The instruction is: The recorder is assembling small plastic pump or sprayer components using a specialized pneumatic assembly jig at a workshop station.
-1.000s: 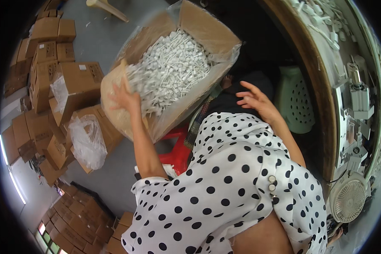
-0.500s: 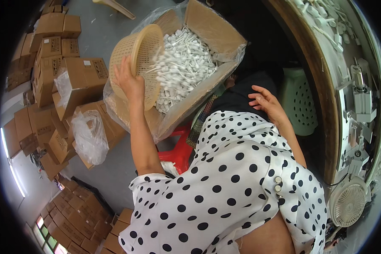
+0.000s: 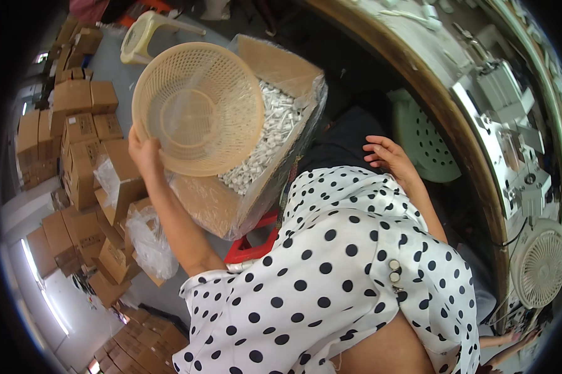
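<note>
My left hand (image 3: 145, 151) is closed on the near-left rim of a round beige plastic basket (image 3: 162, 81). The basket's open side faces up toward me and nothing shows inside it. It hangs over the left part of a cardboard box (image 3: 281, 65) lined with clear plastic. Many small white plastic parts (image 3: 281, 118) with thin stems fill the box; the basket hides some of them. Over my dark-clothed lap, my right hand (image 3: 386, 154) rests with loosely bent fingers apart, holding nothing.
A red stool (image 3: 253, 244) stands under the box's near side. Right of me are a green perforated stool (image 3: 424, 137) and a wood-edged bench with a metal fixture (image 3: 502, 87) and a fan (image 3: 541, 265). Stacked cartons (image 3: 75, 162) line the left. Another person's hand (image 3: 508, 338) shows lower right.
The basket has swung from standing on edge against the white parts to lying mouth-up, farther left. My left hand moved left and down with it. My right hand stays near my lap.
</note>
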The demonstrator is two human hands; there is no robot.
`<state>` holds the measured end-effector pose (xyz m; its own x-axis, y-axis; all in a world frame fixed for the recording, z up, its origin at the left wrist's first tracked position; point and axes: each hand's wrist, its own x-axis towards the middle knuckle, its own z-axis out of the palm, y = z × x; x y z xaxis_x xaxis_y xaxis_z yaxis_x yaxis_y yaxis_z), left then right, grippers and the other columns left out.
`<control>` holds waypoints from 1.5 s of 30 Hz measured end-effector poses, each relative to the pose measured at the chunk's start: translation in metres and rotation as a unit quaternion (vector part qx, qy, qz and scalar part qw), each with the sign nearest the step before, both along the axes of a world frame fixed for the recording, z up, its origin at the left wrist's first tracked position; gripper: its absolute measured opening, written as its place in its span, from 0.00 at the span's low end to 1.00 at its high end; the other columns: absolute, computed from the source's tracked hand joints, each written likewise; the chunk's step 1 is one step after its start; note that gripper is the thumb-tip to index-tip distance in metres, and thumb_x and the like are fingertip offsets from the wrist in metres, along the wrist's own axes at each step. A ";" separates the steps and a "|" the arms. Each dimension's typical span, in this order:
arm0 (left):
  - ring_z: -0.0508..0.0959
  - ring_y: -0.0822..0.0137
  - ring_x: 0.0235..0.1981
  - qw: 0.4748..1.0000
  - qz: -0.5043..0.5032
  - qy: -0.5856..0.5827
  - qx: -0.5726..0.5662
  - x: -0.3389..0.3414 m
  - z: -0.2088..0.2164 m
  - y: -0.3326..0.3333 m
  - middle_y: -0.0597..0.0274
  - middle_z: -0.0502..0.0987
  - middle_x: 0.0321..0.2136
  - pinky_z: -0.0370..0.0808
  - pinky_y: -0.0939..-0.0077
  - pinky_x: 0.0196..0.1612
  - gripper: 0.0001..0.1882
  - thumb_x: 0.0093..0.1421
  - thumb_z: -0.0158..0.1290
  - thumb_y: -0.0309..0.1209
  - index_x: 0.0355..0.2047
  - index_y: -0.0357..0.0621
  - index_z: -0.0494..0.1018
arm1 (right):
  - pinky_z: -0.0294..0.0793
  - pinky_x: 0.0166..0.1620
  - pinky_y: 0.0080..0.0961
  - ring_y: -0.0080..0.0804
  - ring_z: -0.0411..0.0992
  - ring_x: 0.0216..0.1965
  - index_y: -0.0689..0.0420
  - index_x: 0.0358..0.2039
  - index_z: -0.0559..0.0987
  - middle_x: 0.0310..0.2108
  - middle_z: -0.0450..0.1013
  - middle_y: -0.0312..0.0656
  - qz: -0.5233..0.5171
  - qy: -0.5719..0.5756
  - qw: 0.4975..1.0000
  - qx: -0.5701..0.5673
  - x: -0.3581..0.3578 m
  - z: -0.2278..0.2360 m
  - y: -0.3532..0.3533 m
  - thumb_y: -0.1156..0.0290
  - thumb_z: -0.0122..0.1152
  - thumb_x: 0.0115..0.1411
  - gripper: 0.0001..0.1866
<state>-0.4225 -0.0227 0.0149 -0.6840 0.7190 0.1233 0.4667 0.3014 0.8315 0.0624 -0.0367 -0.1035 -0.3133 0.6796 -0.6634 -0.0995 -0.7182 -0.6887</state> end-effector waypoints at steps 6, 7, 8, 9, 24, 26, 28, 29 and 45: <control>0.74 0.62 0.32 0.951 -0.134 -0.246 -0.133 0.060 0.007 0.040 0.55 0.72 0.33 0.73 0.73 0.36 0.26 0.35 0.44 0.15 0.41 0.32 0.67 | 0.70 0.39 0.19 0.25 0.69 0.39 0.57 0.50 0.67 0.43 0.68 0.41 -0.016 0.018 0.998 0.056 0.019 0.005 0.007 0.57 0.48 0.61 0.22; 0.74 0.63 0.32 0.940 -0.178 -0.251 -0.145 0.081 0.001 0.049 0.55 0.72 0.34 0.72 0.72 0.37 0.26 0.36 0.44 0.16 0.42 0.31 0.66 | 0.70 0.39 0.19 0.25 0.69 0.39 0.57 0.50 0.67 0.43 0.68 0.41 -0.032 0.022 0.997 0.066 0.023 0.005 0.006 0.57 0.48 0.61 0.22; 0.74 0.63 0.32 0.939 -0.183 -0.249 -0.152 0.102 -0.006 0.058 0.55 0.72 0.34 0.72 0.72 0.37 0.26 0.36 0.44 0.16 0.42 0.31 0.66 | 0.69 0.41 0.22 0.26 0.68 0.41 0.57 0.52 0.66 0.45 0.67 0.42 -0.080 0.054 0.993 0.069 0.028 0.005 0.005 0.54 0.46 0.61 0.24; 0.73 0.63 0.32 0.929 -0.230 -0.234 -0.170 0.123 -0.014 0.068 0.56 0.72 0.33 0.72 0.74 0.36 0.25 0.36 0.46 0.16 0.41 0.32 0.66 | 0.69 0.42 0.25 0.28 0.67 0.44 0.57 0.53 0.65 0.47 0.66 0.43 -0.129 0.087 0.985 0.073 0.036 0.004 0.003 0.50 0.45 0.61 0.27; 0.71 0.42 0.43 0.825 -0.545 -0.001 -0.147 0.371 -0.173 0.056 0.37 0.71 0.39 0.68 0.63 0.46 0.32 0.46 0.50 0.26 0.52 0.36 0.53 | 0.67 0.42 0.22 0.27 0.70 0.37 0.67 0.36 0.74 0.34 0.73 0.40 -0.511 -0.190 0.836 0.068 0.160 -0.054 -0.132 0.67 0.56 0.52 0.16; 0.70 0.39 0.43 0.816 -0.552 0.099 -0.139 0.371 -0.167 0.060 0.35 0.70 0.39 0.68 0.58 0.45 0.33 0.46 0.52 0.27 0.52 0.35 0.52 | 0.68 0.40 0.23 0.25 0.69 0.34 0.64 0.36 0.75 0.31 0.73 0.39 -0.437 -0.220 0.867 0.095 0.155 -0.065 -0.133 0.67 0.56 0.51 0.15; 0.69 0.41 0.44 0.800 -0.559 0.208 -0.056 0.372 -0.157 0.059 0.38 0.65 0.45 0.68 0.58 0.45 0.36 0.46 0.54 0.26 0.54 0.32 0.51 | 0.68 0.38 0.22 0.23 0.68 0.33 0.64 0.36 0.75 0.31 0.73 0.37 -0.440 -0.210 0.862 0.136 0.147 -0.072 -0.130 0.67 0.56 0.51 0.15; 0.70 0.41 0.41 0.806 -0.534 0.234 -0.100 0.374 -0.153 0.057 0.39 0.64 0.44 0.69 0.57 0.41 0.35 0.46 0.54 0.26 0.54 0.32 0.51 | 0.68 0.38 0.22 0.23 0.68 0.34 0.63 0.36 0.75 0.31 0.73 0.38 -0.425 -0.213 0.872 0.120 0.146 -0.073 -0.130 0.67 0.56 0.51 0.15; 0.73 0.76 0.26 0.629 -0.758 -0.025 -0.172 0.338 0.031 0.106 0.59 0.76 0.28 0.71 0.81 0.29 0.15 0.52 0.55 0.27 0.40 0.36 0.72 | 0.72 0.39 0.25 0.31 0.74 0.35 0.62 0.45 0.73 0.36 0.74 0.48 -0.066 -0.364 0.905 0.210 0.183 0.137 -0.160 0.62 0.58 0.52 0.22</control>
<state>-0.0847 0.0838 0.0459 0.8220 0.5287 -0.2118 0.4107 -0.2925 0.8636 0.2452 -0.1969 0.0331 0.2055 0.9191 -0.3362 0.4247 -0.3933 -0.8155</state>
